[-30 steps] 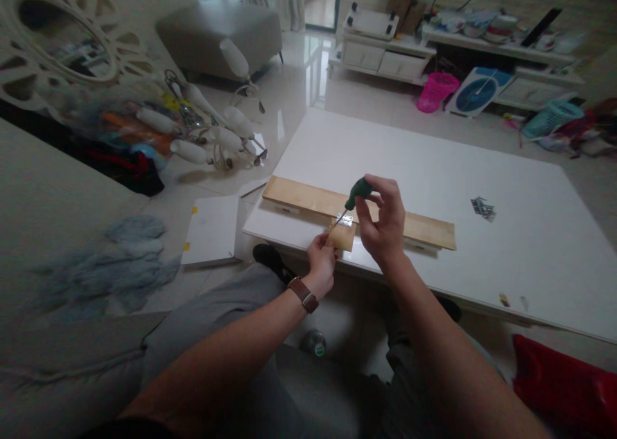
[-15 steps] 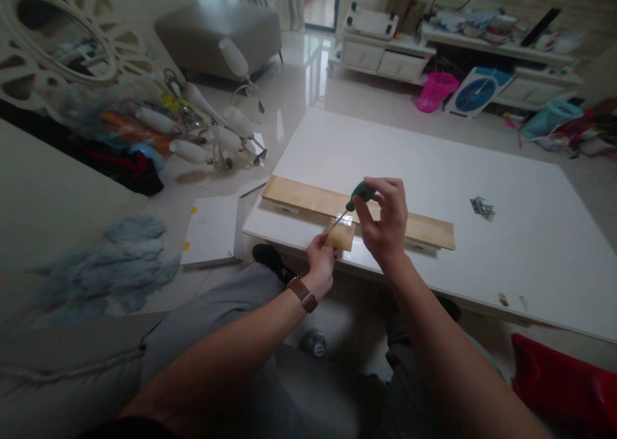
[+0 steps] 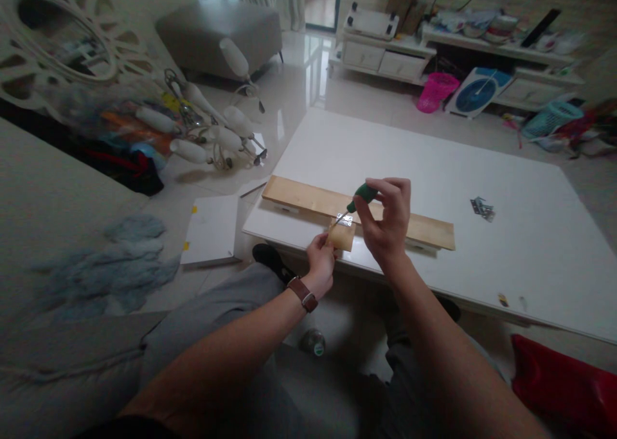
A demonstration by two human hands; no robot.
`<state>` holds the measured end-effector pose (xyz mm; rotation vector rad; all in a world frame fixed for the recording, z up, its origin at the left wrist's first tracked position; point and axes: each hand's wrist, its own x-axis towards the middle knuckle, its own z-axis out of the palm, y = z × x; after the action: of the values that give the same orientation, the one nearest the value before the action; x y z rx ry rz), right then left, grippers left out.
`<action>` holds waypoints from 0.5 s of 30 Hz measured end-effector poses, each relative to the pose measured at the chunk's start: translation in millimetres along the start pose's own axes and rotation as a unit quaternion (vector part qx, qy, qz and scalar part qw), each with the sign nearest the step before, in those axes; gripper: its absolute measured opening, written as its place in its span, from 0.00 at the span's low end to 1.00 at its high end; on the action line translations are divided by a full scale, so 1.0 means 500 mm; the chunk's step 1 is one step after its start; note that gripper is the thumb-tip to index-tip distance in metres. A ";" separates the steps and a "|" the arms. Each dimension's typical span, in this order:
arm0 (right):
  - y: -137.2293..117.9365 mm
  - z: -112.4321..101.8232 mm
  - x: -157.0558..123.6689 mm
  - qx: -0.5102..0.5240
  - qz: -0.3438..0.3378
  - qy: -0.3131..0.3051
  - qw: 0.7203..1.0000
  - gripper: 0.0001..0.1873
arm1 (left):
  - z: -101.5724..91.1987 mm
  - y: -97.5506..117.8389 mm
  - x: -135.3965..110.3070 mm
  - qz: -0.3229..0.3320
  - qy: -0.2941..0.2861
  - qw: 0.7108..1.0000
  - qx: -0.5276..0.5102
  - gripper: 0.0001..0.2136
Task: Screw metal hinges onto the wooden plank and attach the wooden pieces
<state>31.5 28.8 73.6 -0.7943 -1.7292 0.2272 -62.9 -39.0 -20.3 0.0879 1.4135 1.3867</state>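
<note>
A long wooden plank (image 3: 429, 228) lies along the near edge of the white table (image 3: 434, 169). A small wooden block (image 3: 343, 237) sits against it, joined by a small metal hinge (image 3: 344, 219). My right hand (image 3: 385, 223) is closed on a green-handled screwdriver (image 3: 362, 195), whose tip points down at the hinge. My left hand (image 3: 321, 262), with a brown watch on the wrist, pinches the near left corner of the small block.
A little pile of metal hardware (image 3: 482, 208) lies on the table to the right. A white board (image 3: 212, 230) and a chandelier (image 3: 212, 130) rest on the floor at left. A red object (image 3: 563, 387) is at lower right; a bottle (image 3: 313, 342) stands between my legs.
My right hand has shifted slightly to the right and turned on the screwdriver handle. The left hand and the wood have stayed in place.
</note>
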 end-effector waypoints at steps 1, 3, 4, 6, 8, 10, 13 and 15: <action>0.000 0.000 0.000 0.001 0.003 -0.003 1.000 0.19 | 0.000 -0.001 0.001 0.002 -0.001 1.000 -0.001 0.11; -0.001 0.000 0.000 0.022 0.005 -0.019 1.000 0.21 | -0.001 -0.004 0.003 0.002 0.002 1.000 -0.001 0.12; -0.001 0.000 0.000 0.033 0.004 -0.028 0.999 0.22 | -0.002 -0.005 0.004 0.000 0.005 1.000 0.000 0.12; -0.001 0.001 -0.001 0.042 0.001 -0.037 0.998 0.24 | -0.002 -0.005 0.006 -0.005 0.008 1.000 0.001 0.13; -0.001 0.000 -0.001 0.034 -0.005 -0.033 0.999 0.24 | -0.002 -0.003 0.005 -0.007 0.006 1.000 0.001 0.13; -0.001 -0.001 0.000 0.012 -0.013 -0.019 1.000 0.22 | -0.002 -0.001 0.003 -0.007 0.002 1.000 -0.002 0.13; -0.003 -0.003 0.002 -0.016 -0.013 0.000 1.000 0.20 | -0.001 0.003 -0.001 -0.004 -0.003 1.000 -0.007 0.12; -0.005 -0.004 0.003 -0.001 -0.007 -0.004 1.000 0.21 | 0.000 0.003 -0.002 -0.001 0.000 1.000 -0.009 0.12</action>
<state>32.0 27.2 76.8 -0.7846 -1.7414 0.2190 -63.5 -39.0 -18.5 0.0737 1.3998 1.3977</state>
